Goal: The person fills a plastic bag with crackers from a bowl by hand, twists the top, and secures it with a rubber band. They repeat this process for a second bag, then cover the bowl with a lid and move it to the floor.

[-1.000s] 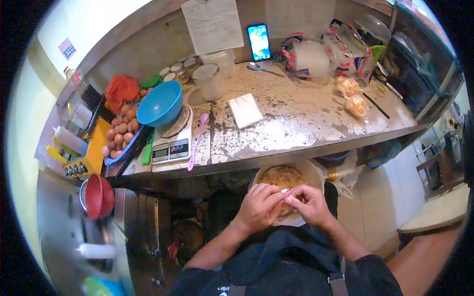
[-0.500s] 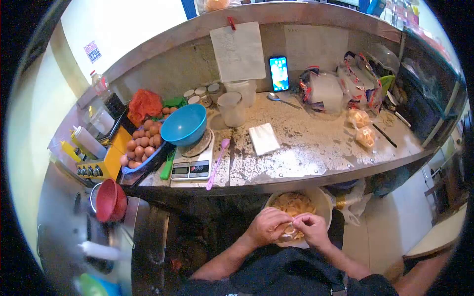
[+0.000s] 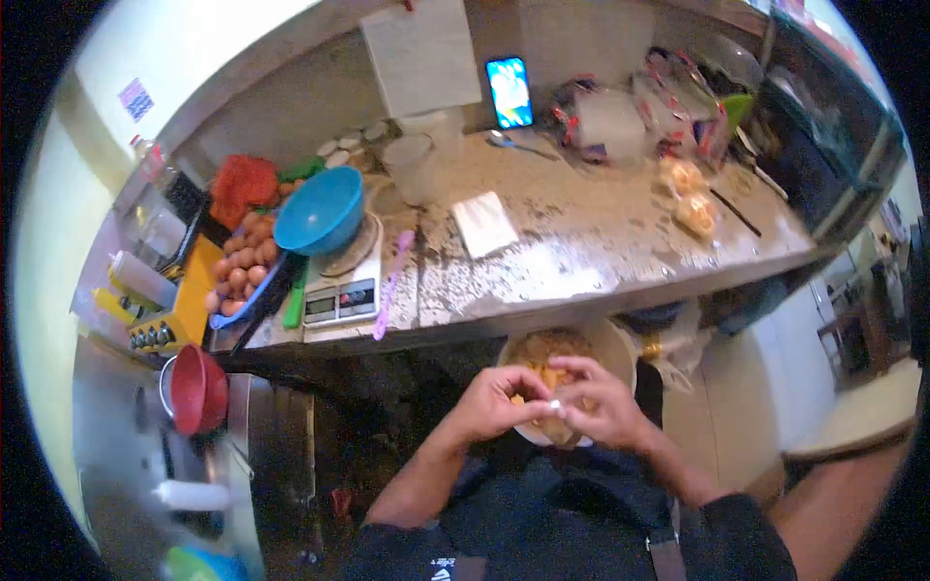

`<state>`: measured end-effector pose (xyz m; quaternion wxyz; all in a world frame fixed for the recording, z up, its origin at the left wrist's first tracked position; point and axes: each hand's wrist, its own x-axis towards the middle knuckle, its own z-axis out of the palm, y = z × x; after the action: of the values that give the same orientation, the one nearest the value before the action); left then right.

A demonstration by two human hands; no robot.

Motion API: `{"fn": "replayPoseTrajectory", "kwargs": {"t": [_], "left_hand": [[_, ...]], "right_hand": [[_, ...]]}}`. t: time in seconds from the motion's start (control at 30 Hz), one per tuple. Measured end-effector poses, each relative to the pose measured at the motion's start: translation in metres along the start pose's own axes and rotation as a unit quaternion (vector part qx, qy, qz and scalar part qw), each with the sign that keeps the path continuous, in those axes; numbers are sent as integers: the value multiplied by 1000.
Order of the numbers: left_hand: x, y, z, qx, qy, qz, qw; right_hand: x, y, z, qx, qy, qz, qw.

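Both hands meet over a pale round bucket (image 3: 626, 353) with orange-brown chips or crackers (image 3: 552, 346) inside. My left hand (image 3: 499, 402) pinches with thumb and index finger at a whitish tip, seemingly the gathered top of a small clear plastic bag (image 3: 557, 431). From the other side my right hand (image 3: 605, 407) pinches the same tip, its other fingers curled and raised. The bag hangs under the fingers, holding some of the orange-brown pieces. Its lower part blends with the bucket's contents, and blur hides the exact fold.
On the counter (image 3: 572, 257) are two filled small bags (image 3: 690, 198), a stack of white sheets (image 3: 484, 225), a phone (image 3: 510, 92), a kitchen scale (image 3: 339, 302) under a blue bowl (image 3: 322, 211), a purple spoon (image 3: 392, 286) and eggs (image 3: 242, 261). A red bowl (image 3: 201, 387) stands left.
The view has tilted down and shifted, so the counter sits higher and further left. My hands have turned, and the fingers of my right hand are more raised around the pinched bag top.
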<state>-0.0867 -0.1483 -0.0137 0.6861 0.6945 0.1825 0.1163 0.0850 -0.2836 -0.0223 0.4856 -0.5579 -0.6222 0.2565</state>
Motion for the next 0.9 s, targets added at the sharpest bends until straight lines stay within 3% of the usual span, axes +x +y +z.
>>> {"fn": "replayPoseTrajectory", "kwargs": {"t": [0.1, 0.2, 0.27, 0.33, 0.4, 0.47, 0.67, 0.77, 0.9], "left_hand": [[3, -6, 17, 25, 68, 113, 991], [5, -18, 26, 37, 91, 181, 979], [7, -16, 26, 49, 93, 205, 973], [10, -8, 27, 160, 101, 267, 945], [14, -7, 33, 155, 123, 297, 934], [15, -6, 32, 263, 157, 363, 880], [8, 2, 37, 300, 198, 307, 881], [6, -6, 41, 239, 214, 232, 918], [4, -9, 34, 242, 195, 239, 920]], "right_hand": [[1, 3, -1, 209, -21, 138, 968], [-10, 18, 11, 387, 24, 172, 906], [-12, 18, 10, 340, 31, 156, 927], [-14, 18, 9, 360, 34, 154, 919], [-15, 19, 8, 348, 45, 148, 925], [-15, 18, 5, 338, 47, 139, 930], [-14, 12, 5, 167, 88, 77, 979], [-15, 13, 10, 148, 118, 138, 972], [-15, 9, 14, 110, 125, 137, 976]]}}
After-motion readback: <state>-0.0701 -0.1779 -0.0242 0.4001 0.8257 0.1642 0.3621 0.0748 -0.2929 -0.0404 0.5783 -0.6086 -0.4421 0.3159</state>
